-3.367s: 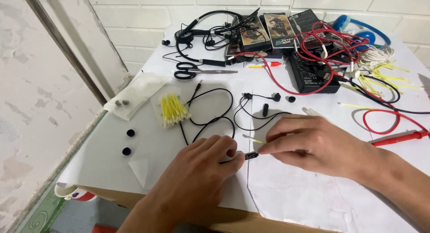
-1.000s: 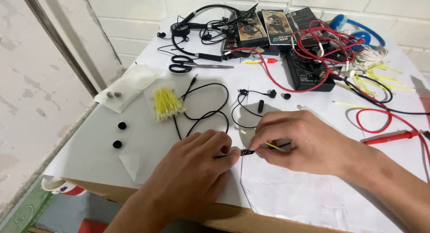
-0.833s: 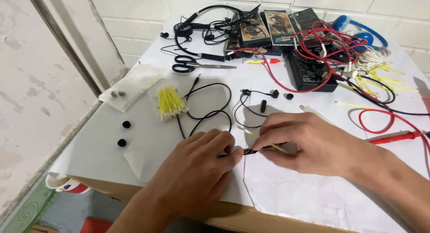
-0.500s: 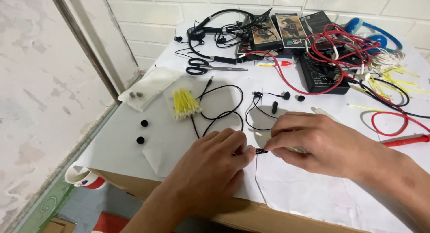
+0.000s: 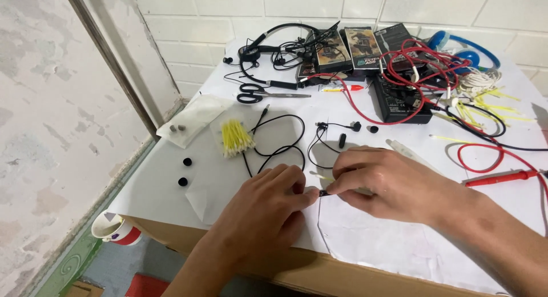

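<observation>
Your left hand [image 5: 260, 214] and your right hand [image 5: 388, 180] meet over the white paper sheet [image 5: 371, 240] at the front of the table. Between the fingertips of both hands you pinch a small black earpiece [image 5: 323, 192]; both grips are closed tight on it, thumb against forefinger. A thin yellow cotton swab [image 5: 323, 176] lies just behind the earpiece, and its far end goes under your right fingers, so I cannot tell if you hold it too.

I judge the work is in the middle. The black earphone cable [image 5: 279, 151] lies loose in loops behind your hands, and other small black pieces [image 5: 355, 126] are spread beside it, apart from each other. Two black round caps [image 5: 183, 171] wait at the left side, untouched. The bundle of yellow swabs [image 5: 235, 138] looks almost full. So only the one piece in your fingers is being worked on now, and the other parts are left.
</observation>
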